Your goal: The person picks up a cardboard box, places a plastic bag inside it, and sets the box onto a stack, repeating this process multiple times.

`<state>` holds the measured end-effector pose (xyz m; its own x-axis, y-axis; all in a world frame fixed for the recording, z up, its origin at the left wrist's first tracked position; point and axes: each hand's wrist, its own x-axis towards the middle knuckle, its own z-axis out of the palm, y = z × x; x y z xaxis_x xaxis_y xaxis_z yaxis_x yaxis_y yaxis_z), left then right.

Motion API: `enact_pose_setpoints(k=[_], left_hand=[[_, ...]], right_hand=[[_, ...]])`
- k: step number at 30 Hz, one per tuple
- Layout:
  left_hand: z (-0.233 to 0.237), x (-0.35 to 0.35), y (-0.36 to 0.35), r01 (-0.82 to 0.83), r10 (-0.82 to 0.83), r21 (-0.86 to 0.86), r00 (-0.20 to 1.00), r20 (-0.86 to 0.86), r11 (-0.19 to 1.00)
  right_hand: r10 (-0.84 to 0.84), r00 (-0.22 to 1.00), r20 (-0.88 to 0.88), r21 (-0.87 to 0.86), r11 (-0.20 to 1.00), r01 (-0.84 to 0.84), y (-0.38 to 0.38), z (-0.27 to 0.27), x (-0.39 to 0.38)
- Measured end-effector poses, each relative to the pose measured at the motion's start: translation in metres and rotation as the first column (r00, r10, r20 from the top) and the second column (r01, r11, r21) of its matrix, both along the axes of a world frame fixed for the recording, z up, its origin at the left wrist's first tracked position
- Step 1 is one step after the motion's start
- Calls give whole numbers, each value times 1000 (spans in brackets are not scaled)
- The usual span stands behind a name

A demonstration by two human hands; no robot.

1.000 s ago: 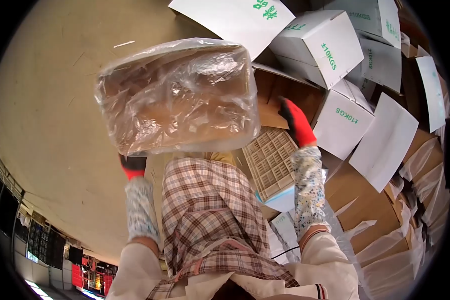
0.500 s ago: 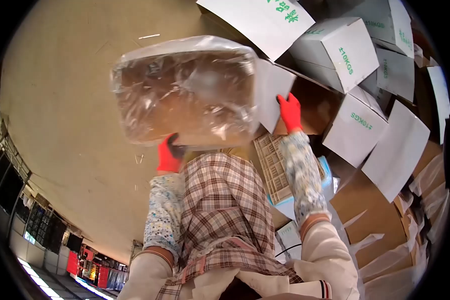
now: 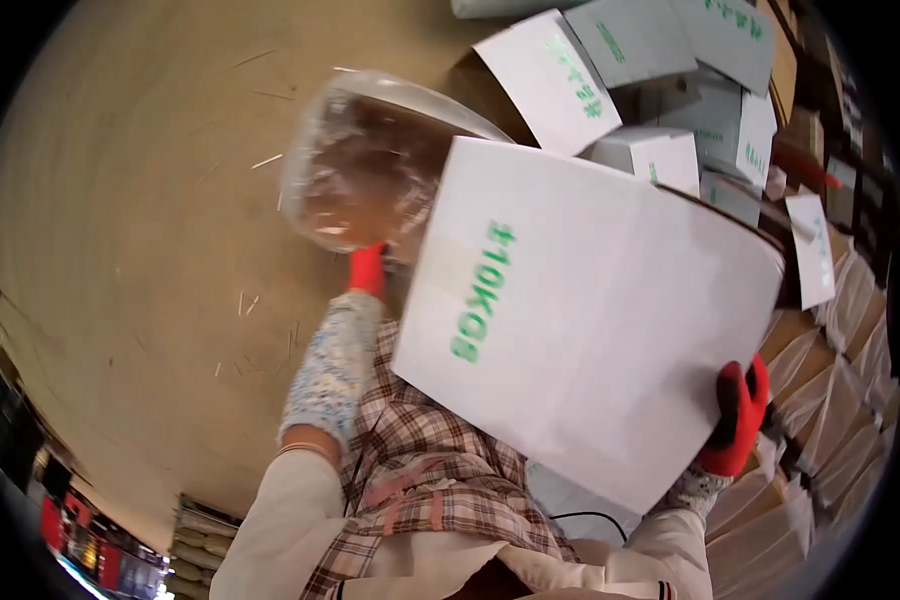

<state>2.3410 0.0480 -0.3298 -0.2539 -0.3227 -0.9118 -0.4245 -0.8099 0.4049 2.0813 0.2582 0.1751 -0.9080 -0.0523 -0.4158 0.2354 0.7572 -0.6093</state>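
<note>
The right hand, at four o'clock, grips the edge of a large white box marked ±10KGS, its fingers bent. The left hand, at ten o'clock, meets the near rim of a plastic-lined box at eleven; its hidden fingers' state cannot be told. More white cartons lie at one.

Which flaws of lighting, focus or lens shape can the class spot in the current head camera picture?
Head view: black rounded corners and a bowed surrounding scene, so strong lens distortion; glare streaks the clear plastic liner; the green lettering on the large white box looks slightly smeared but readable; a bright strip burns out at lower left.
</note>
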Motion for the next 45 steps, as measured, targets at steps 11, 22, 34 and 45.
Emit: enact_pose_setpoints(k=[11,22,34,45], left_hand=[[-50,-61,146,-272,263,-27,948,-181,962],[-34,-107,136,-284,225,-210,937,-266,935],[307,-184,-43,346,-790,-769,526,-316,538],[248,-298,108,-88,-854,-850,38,519,-520]], right_hand=[[736,598,318,111,597,-794,-106,-108,56],[972,178,-155,334,221,-916,-76,-238,41],[989,110,-96,254,131,-958,4,-284,38],[-681,730,-55,-375,692,617,154,-264,79]])
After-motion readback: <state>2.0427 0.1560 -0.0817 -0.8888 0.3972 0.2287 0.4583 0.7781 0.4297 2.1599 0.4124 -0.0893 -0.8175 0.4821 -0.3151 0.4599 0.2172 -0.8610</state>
